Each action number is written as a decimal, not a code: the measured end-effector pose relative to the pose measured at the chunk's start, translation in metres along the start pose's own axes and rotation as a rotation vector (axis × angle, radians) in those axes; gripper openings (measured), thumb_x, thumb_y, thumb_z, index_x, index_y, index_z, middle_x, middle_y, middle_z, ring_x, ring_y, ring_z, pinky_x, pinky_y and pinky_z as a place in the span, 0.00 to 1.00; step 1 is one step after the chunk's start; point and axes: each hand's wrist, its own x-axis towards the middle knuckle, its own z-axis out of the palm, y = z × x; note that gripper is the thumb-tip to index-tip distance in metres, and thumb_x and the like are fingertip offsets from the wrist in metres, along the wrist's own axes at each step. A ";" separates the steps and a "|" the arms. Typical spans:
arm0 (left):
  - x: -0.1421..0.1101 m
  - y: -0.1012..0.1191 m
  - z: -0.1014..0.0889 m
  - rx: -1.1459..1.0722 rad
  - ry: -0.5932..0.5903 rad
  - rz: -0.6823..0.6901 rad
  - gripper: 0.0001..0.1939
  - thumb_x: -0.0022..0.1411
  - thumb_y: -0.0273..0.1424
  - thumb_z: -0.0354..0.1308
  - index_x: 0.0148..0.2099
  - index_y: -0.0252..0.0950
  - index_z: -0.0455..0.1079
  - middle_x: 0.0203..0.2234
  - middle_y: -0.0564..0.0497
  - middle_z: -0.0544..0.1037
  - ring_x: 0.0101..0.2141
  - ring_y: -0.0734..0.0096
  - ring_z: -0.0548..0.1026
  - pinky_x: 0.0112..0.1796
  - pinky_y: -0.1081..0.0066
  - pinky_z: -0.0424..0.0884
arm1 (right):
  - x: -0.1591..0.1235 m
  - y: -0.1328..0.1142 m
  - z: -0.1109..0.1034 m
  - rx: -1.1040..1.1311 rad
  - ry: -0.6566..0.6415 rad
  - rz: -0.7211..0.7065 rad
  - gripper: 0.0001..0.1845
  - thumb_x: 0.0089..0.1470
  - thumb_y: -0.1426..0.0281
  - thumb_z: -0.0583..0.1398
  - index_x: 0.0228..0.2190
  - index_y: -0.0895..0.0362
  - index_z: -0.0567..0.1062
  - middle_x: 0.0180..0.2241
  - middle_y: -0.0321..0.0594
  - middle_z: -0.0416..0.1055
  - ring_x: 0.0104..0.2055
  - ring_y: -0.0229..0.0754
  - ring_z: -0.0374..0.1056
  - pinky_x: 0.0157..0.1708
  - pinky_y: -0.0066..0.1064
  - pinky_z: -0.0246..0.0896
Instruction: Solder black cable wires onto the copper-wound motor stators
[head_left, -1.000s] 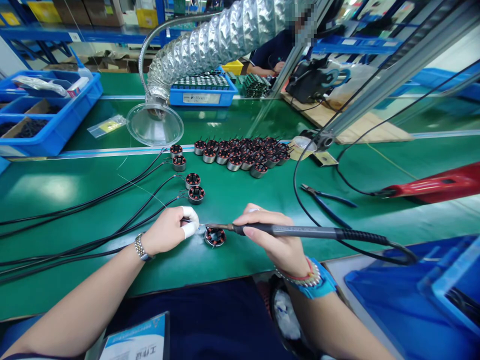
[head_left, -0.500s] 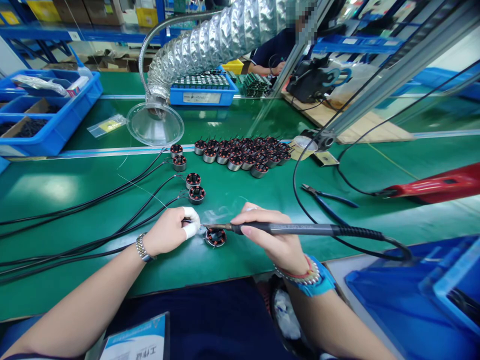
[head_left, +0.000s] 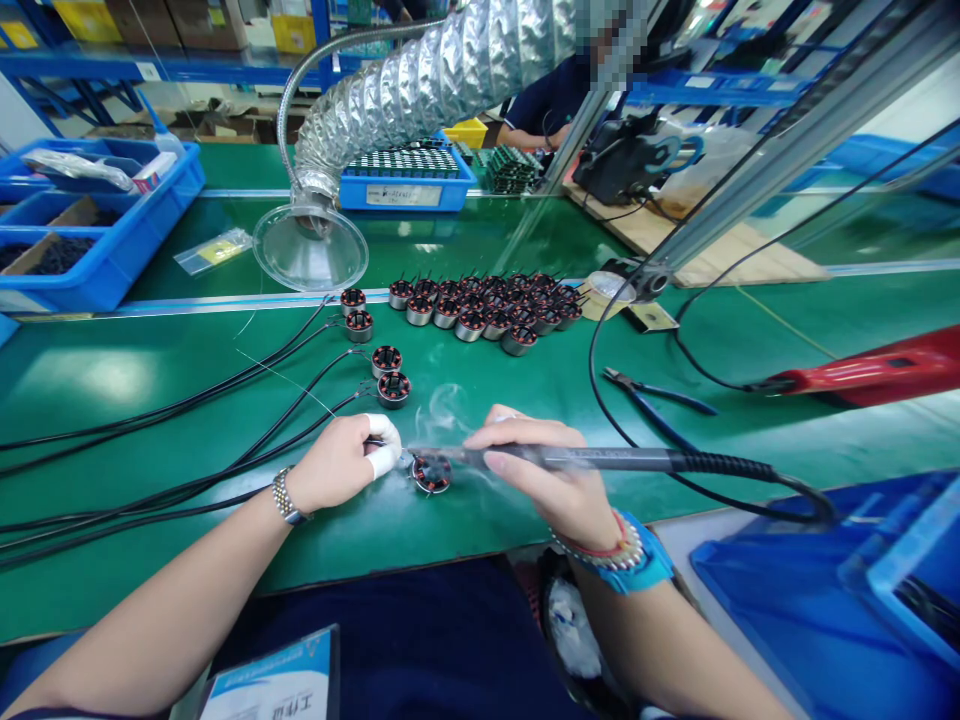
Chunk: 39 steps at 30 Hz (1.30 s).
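My right hand is closed round a soldering iron, whose tip reaches leftward to the near rim of a motor stator with copper windings. Pale smoke curls above the tip. Just left of that stator my left hand, with white covers on its fingertips, pinches the end of a black cable; the fingers partly hide it. A thin solder wire runs into the same hand. Beyond it, stators with cables attached sit in two pairs, their black cables trailing left.
A cluster of several stators stands mid-table. Above the bench hangs a fume hood on a foil duct. Pliers and a red tool lie right. Blue bins stand left; another person's arm shows behind.
The smoke has risen and thickened above the stator. The soldering iron and my right hand have shifted slightly to the right; my left hand stays in place.
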 end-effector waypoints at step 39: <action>-0.001 0.001 -0.004 0.003 -0.080 -0.011 0.10 0.57 0.34 0.49 0.31 0.33 0.66 0.26 0.53 0.71 0.28 0.73 0.67 0.32 0.75 0.62 | -0.004 0.017 0.045 -0.335 0.079 -0.150 0.12 0.49 0.77 0.58 0.37 0.54 0.67 0.31 0.36 0.69 0.31 0.36 0.66 0.34 0.28 0.64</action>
